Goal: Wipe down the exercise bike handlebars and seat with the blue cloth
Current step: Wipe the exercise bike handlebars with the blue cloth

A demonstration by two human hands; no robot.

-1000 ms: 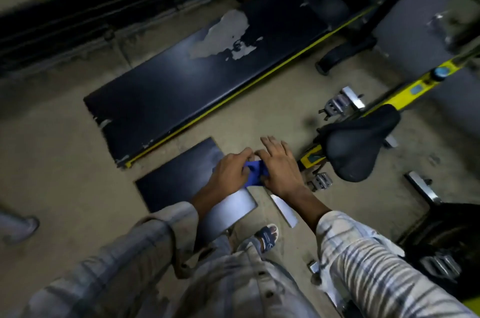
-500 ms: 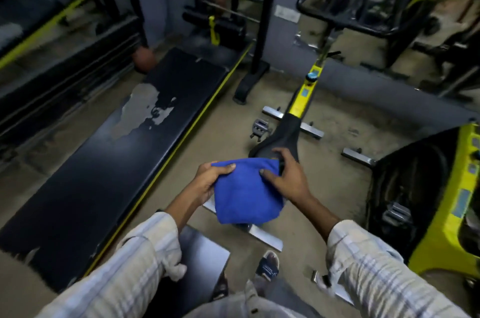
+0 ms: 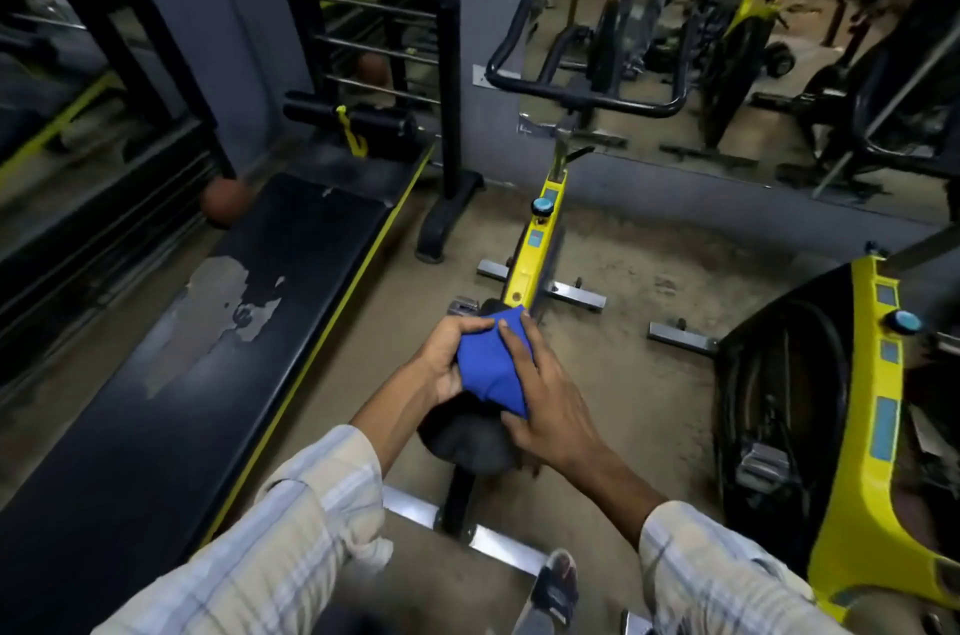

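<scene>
**Cloth bunched over the saddle as wiping is set to begin**

Head view: a person in a pale checked shirt stands behind a yellow-framed exercise bike, both hands closed around a soft blue cloth. Half a second ago the cloth hung open as a flat sheet between the fingers; it is now gathered into a thick, rounded wad. The left hand cups its near-left side and the right hand lies over its right edge, each grip clenched on the fabric. Directly beneath the grips sits the black padded bike seat, matte and rounded; whether the cloth touches it cannot be told. The view has also swung up since a second ago, bringing the black tubular looped handlebars into sight, well beyond the hands. Judging by this, preparation is over and the seat looks the likely first surface, with the handlebars not yet reached. To the left of the grips lies a long black padded bench, its vinyl peeled to a grey patch, edged in yellow.
</scene>
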